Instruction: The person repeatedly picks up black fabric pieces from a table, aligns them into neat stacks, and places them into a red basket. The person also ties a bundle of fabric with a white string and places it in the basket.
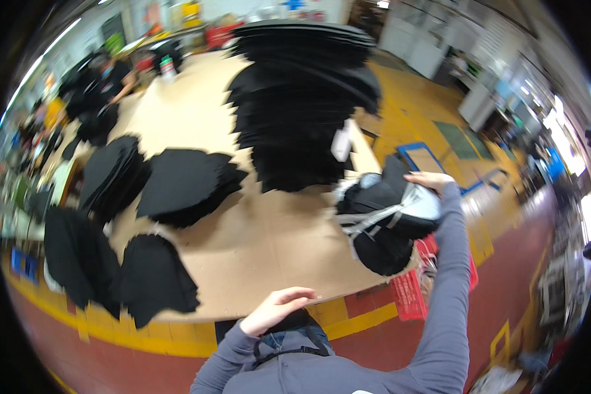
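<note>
1. As I look down through the head camera, the brown desk (262, 246) fills most of my view, its near edge running just ahead of the wearer's waist.
2. I see a tall stack of black pieces (295, 111) toward the far side of the desk, many layers high, with uneven edges.
3. On the left I count four lower black piles: one nearest the middle (184, 187), one just beside it (109, 174), and two closer to me (82, 256) (156, 276).
4. I find the black bundle with white parts (391, 217) at the desk's right edge, near the tall stack.
5. Below that edge I make out a red crate (408, 299), partly hidden by the sleeve.
6. My right hand (433, 182) touches the bundle's upper right side; I cannot tell whether it pinches it.
7. My left hand (279, 310) is at the near edge, fingers extended, nothing held.
</note>
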{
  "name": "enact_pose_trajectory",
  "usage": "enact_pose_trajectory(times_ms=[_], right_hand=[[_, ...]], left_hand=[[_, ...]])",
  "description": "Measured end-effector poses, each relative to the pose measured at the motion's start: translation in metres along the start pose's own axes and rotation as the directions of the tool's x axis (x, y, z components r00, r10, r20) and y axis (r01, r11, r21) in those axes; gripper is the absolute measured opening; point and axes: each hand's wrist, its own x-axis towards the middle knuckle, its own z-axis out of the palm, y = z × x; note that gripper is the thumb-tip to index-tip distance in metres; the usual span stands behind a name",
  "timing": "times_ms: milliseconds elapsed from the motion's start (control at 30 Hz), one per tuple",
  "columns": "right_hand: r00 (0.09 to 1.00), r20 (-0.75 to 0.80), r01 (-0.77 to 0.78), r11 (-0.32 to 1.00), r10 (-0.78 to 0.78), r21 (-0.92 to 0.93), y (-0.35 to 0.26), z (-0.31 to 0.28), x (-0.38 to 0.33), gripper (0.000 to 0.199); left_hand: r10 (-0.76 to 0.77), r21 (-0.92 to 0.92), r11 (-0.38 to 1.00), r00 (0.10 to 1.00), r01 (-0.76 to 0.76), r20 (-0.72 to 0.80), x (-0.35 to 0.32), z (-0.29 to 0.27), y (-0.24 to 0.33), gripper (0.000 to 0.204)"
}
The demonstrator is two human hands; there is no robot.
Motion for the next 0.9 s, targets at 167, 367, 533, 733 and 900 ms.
enact_pose_trajectory(times_ms=[167,367,533,733,900], right_hand=[[0.978,-0.115,0.124,0.924,-0.176,-0.361,-0.026,-0.007,-0.023,0.067],[0.574,-0.411,0.771,0.636,-0.709,-0.020,-0.128,0.100,-0.122,0.063],[0.486,0.204,0.339,0.398,-0.850,0.852,-0.267,0.274,-0.079,0.060],[0.616,0.517,-0.315,0.416,-0.594,0.853,-0.426,0.452,-0.013,0.053],[0.734,0.339,0.198,0.663,-0.588,0.722,-0.496,0.469,-0.062,0.051]], left_hand=[[-0.063,-0.162,0.985,0.733,-0.065,-0.677,-0.104,-0.081,-0.046,0.029],[-0.006,-0.005,0.891,0.001,-0.454,-1.000,-0.220,-0.151,-0.062,0.027],[-0.126,0.068,0.838,-0.313,-0.541,-0.941,-0.230,-0.188,-0.093,0.066],[-0.404,-0.116,0.610,-0.182,-0.784,-0.897,-0.218,-0.181,-0.104,0.104],[-0.368,-0.214,0.361,0.073,-0.907,-0.927,-0.213,-0.186,-0.123,0.024]])
